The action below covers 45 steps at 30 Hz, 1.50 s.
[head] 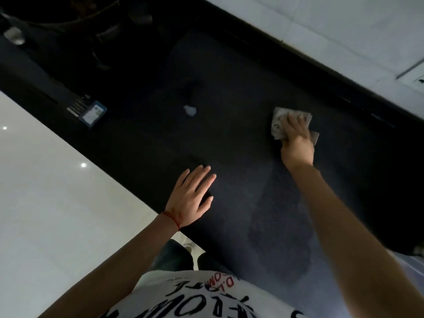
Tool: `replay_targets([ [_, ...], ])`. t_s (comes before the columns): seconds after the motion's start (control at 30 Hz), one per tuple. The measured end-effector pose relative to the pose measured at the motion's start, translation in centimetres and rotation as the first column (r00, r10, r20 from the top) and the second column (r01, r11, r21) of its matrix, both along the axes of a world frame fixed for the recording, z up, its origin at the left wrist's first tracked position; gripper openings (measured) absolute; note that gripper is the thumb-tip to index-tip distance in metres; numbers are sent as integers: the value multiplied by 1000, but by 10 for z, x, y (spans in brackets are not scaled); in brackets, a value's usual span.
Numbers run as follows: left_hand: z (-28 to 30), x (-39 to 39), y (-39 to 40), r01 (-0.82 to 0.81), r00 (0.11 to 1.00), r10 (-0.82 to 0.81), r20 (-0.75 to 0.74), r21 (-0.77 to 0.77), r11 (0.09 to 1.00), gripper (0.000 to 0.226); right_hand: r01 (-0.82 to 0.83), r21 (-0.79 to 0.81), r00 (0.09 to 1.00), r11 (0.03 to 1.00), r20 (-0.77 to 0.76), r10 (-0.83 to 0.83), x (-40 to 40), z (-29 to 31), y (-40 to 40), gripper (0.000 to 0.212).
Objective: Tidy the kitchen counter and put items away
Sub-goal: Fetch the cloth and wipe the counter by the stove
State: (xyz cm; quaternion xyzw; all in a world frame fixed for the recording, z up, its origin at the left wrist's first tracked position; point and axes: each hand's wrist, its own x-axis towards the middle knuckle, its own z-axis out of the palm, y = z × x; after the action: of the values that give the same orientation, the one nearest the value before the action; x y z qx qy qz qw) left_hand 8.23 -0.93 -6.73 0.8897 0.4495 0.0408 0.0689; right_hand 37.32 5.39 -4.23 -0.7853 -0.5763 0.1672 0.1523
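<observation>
A dark stone counter (229, 138) runs diagonally across the view. My right hand (297, 143) presses a crumpled grey-white cloth (278, 122) flat on the counter toward its far side, fingers curled over it. My left hand (192, 196) lies palm down on the counter near the front edge, fingers spread, holding nothing; a red thread is tied round its wrist. A small white scrap (190, 110) lies on the counter between the two hands, farther back. A damp-looking smear (282, 226) shows on the surface under my right forearm.
A small blue-framed card or packet (93, 114) rests near the counter's front edge at the left. Dim shapes, among them a pale round object (14, 35), sit in the dark far-left corner. Pale wall tiles (332, 31) back the counter; glossy white floor (46, 191) lies in front.
</observation>
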Motion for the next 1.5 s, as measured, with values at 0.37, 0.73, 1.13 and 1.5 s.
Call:
replay_targets([
  [0.37,1,-76,41,-391,920,390,-40,-65,918,53,-441,28,896,897,-49,442,-147,-6,16,58],
  [0.73,-2,-81,45,-407,912,409,14,-83,910,52,-447,118,891,887,-31,453,-176,-11,30,54],
  [1.13,-2,-81,44,-413,910,414,-2,-70,908,53,-417,94,908,904,-6,420,-192,-13,56,58],
  [1.5,1,-84,44,-372,926,375,33,-74,925,50,-341,-42,939,939,38,342,-194,5,101,59],
])
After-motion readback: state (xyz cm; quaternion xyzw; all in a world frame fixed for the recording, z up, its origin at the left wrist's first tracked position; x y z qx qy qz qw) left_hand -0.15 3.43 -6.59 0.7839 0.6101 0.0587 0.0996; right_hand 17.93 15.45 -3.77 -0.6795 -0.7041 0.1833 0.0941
